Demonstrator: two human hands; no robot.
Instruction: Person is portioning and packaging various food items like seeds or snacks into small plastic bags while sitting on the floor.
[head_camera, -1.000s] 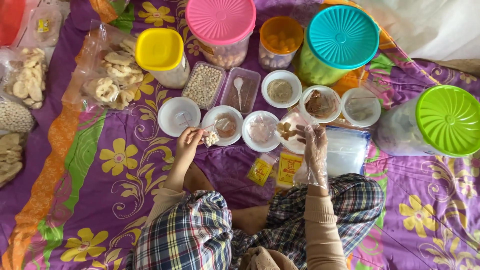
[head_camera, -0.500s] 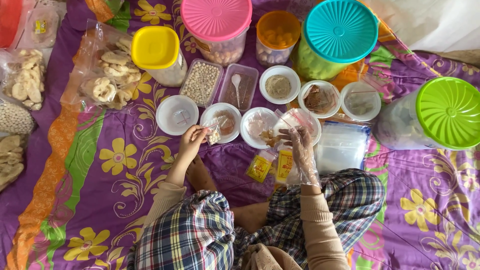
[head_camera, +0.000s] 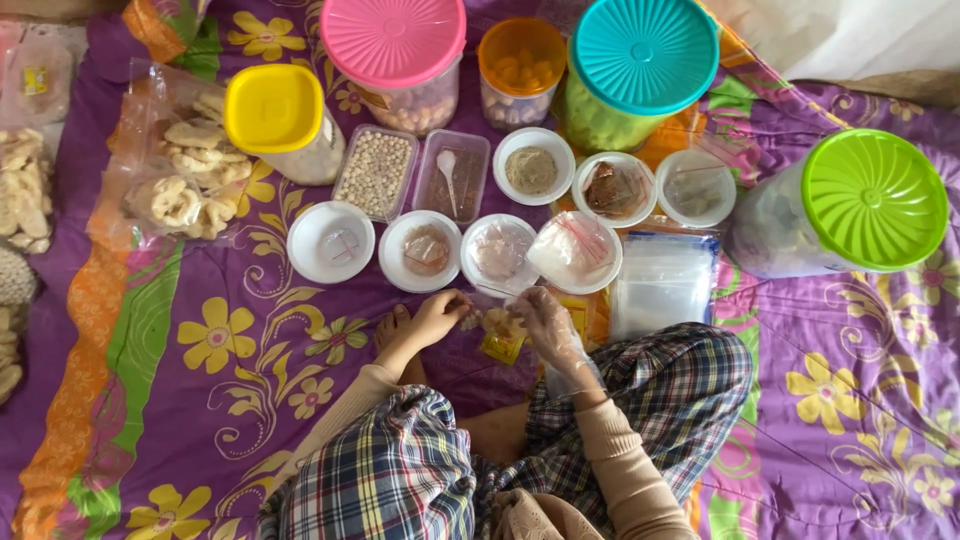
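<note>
Your left hand (head_camera: 436, 317), bare, and your right hand (head_camera: 545, 318), inside a loose clear plastic glove, meet just above your knees, both pinched on a small clear plastic bag (head_camera: 488, 319) held between them. The bag hangs over the purple floral cloth (head_camera: 250, 350), just near of the row of white bowls; its contents are too small to tell.

Handling, as a judgement: the bag is light, limp and slick, more so against the glove. Take it by the two upper corners of the mouth, not by the belly, so that nothing spills.

Just beneath your hands lies a yellow sachet (head_camera: 500, 347). Beyond them, left to right, stand a white bowl with a folded bag (head_camera: 331, 242), a bowl of brownish filling (head_camera: 420, 251), a bowl holding a pale bag (head_camera: 499, 255) and a bowl with a puffed clear bag (head_camera: 579, 252). To the right lies a stack of clear bags (head_camera: 662, 282).

Farther off stand a tray of pale round nuts (head_camera: 375, 173), a tray with a white spoon (head_camera: 451, 177), and tubs with yellow (head_camera: 274, 109), pink (head_camera: 393, 40), orange (head_camera: 521, 58), teal (head_camera: 644, 55) and green (head_camera: 874, 199) lids. Bagged crackers (head_camera: 180, 180) lie far left.
</note>
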